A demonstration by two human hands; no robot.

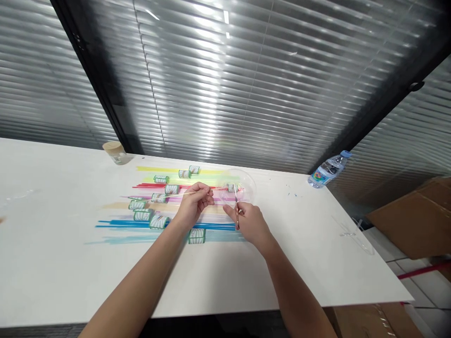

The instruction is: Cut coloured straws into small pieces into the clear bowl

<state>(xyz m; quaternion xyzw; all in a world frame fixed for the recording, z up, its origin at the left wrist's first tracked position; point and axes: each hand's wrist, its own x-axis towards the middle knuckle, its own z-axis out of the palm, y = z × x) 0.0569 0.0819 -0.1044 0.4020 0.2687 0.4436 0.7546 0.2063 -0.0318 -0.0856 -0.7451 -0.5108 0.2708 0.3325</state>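
Observation:
My left hand pinches a thin, pale straw-like stick between thumb and fingers. Its right end reaches toward the scissors, which my right hand grips with the blades pointing away from me. Whether the blades touch the stick I cannot tell. Beneath both hands lie several bundles of thin coloured sticks, among them a dark blue bundle, a light blue bundle and a yellow bundle. Green-and-white paper labels wrap them. A clear round plastic piece is just beyond the scissors.
A cup with a tan top stands at the back left of the white table. A water bottle is at the back right, with small blue bits nearby. Clear plastic strips lie by the right edge; cardboard boxes sit beyond.

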